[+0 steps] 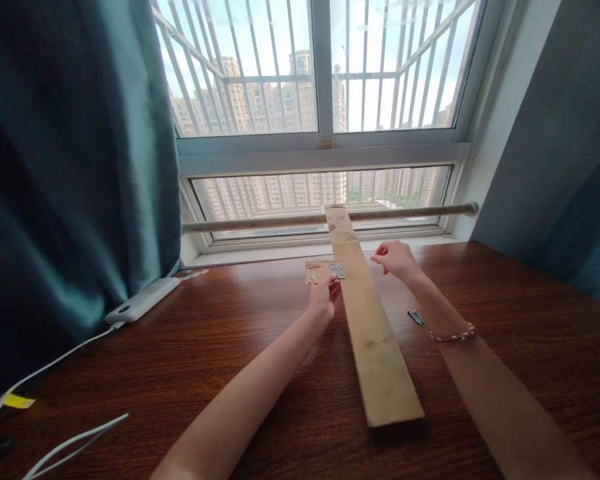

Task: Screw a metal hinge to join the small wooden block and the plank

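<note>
A long wooden board (375, 333) lies lengthwise on the table, its far end reaching to the window rail. Against its left side sits a small wooden block (317, 272). A metal hinge (338, 270) spans the joint between the two pieces. My left hand (323, 298) has its thumb on the hinge's near edge, its other fingers curled by the board's side. To the right of the board, my right hand (396, 259) hovers with fingertips pinched together; anything between them is too small to make out. Several screws (416, 318) lie in a little pile near my right wrist.
A white power strip (143, 301) with a cable rests at the table's left, beside a dark curtain (80, 147). A white cord (75, 443) loops at the lower left. Behind the table, a horizontal rail (410, 213) crosses before the barred window.
</note>
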`<state>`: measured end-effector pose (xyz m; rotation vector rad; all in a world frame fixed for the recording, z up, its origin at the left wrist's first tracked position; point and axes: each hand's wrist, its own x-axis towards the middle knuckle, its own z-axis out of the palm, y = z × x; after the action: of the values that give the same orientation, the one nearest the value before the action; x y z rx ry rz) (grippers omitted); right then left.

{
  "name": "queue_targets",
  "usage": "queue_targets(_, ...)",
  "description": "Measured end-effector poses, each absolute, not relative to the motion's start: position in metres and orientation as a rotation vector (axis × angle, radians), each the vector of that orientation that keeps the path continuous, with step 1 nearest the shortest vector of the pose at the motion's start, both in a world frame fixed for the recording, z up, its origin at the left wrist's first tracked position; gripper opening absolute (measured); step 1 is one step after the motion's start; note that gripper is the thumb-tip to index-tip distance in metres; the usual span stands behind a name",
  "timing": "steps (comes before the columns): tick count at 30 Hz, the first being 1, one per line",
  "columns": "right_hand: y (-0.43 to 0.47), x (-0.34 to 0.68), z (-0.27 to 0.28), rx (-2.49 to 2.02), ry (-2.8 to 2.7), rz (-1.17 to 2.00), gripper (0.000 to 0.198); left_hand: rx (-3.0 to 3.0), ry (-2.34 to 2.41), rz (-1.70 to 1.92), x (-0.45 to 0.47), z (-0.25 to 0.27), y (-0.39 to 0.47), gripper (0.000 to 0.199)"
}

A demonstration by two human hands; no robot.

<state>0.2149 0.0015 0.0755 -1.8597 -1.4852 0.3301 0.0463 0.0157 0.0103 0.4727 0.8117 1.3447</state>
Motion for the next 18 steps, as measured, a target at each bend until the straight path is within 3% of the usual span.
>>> queue_targets(8, -0.030, 0.272, 0.052, -2.399, -1.405, 0.657, 0.021, 0.465, 0.799, 1.339, 0.045, 0.011, 0.014, 0.018)
queue_targets(18, -0.032, 0.257, 0.040, -2.558, -1.415, 0.614, 0.030, 0.473, 0.793, 1.333, 0.045, 0.008, 0.016, 0.017)
